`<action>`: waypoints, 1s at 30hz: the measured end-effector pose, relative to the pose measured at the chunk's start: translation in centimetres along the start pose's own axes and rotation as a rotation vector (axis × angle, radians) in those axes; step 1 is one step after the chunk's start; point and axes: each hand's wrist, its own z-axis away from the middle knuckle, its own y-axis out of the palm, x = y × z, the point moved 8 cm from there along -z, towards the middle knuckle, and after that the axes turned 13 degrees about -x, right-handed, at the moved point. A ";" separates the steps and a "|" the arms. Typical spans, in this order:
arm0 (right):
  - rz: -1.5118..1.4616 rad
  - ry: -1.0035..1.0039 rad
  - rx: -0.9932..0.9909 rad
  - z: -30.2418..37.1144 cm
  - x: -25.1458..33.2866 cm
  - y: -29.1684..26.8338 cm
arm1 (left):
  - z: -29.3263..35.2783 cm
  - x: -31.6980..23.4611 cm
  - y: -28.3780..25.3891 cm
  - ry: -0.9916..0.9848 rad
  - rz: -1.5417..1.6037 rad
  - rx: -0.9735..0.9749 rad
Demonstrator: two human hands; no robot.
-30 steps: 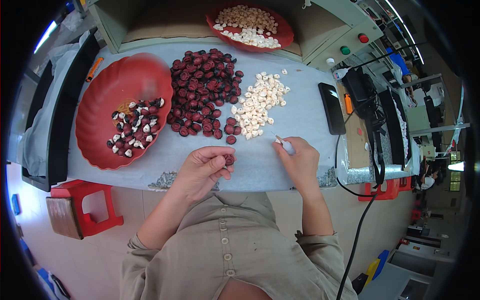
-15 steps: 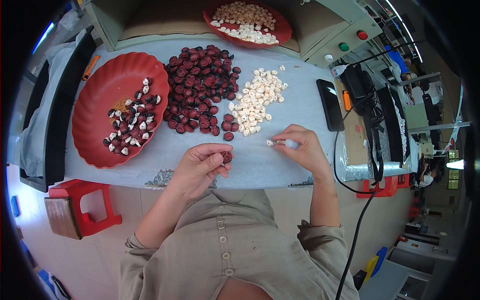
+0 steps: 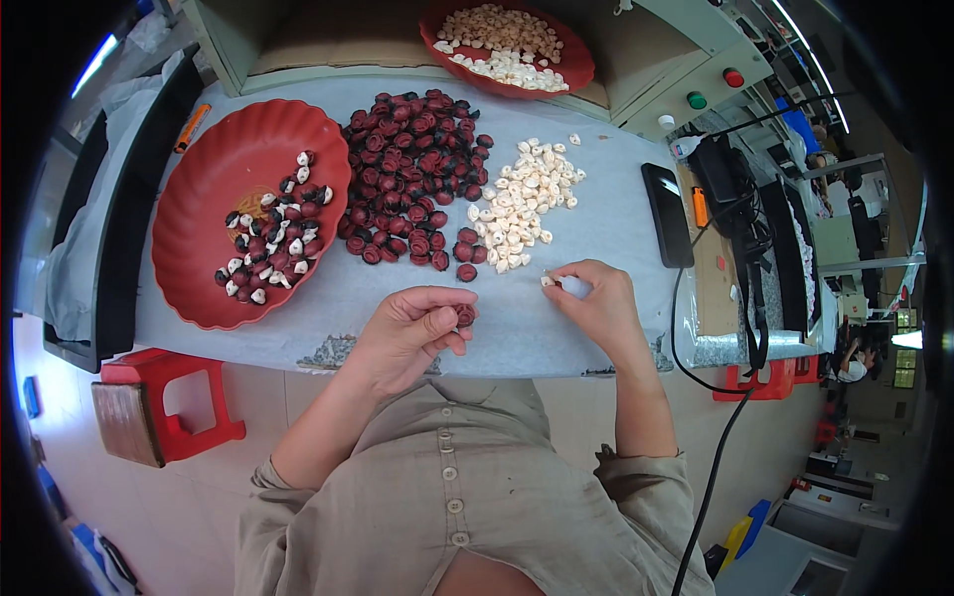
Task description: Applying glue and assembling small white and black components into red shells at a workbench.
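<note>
Pinched between the fingertips of my left hand (image 3: 407, 326) is a small dark red rose-shaped piece (image 3: 464, 315). My right hand (image 3: 606, 306) is closed around a pale, translucent tube-like object (image 3: 574, 287); a small white piece (image 3: 547, 281) sits at its tip. The two hands are apart over the near part of the table. Beyond them lies a heap of dark red rosettes (image 3: 407, 164), some with black parts. A pile of cream-white pieces (image 3: 525, 199) lies just to its right. At left, a red scalloped plate (image 3: 189, 228) holds several rosettes joined with white pieces.
A second red plate (image 3: 581, 70) with tan and white pieces stands inside a pale green cabinet (image 3: 641, 74). A phone (image 3: 667, 216) and an orange lighter (image 3: 700, 208) lie at right. A black tray (image 3: 129, 238) borders the left. A cable (image 3: 711, 477) hangs down at right.
The view has shifted slightly, so the table things sit a little further right. Both hands keep their grips, with almost no movement against the table.
</note>
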 end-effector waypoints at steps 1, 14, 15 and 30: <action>-0.003 -0.004 0.002 -0.1 0.2 0.0 | 0.0 0.1 0.1 -0.011 0.001 -0.002; -0.920 0.481 0.200 1.8 4.2 4.6 | -0.3 0.1 0.4 -0.060 0.024 -0.071; -0.897 0.380 0.216 1.5 4.9 4.5 | -0.2 0.0 0.4 -0.058 0.025 -0.072; -0.667 -0.053 0.212 0.8 8.2 2.8 | -0.6 0.1 0.3 -0.033 0.017 -0.112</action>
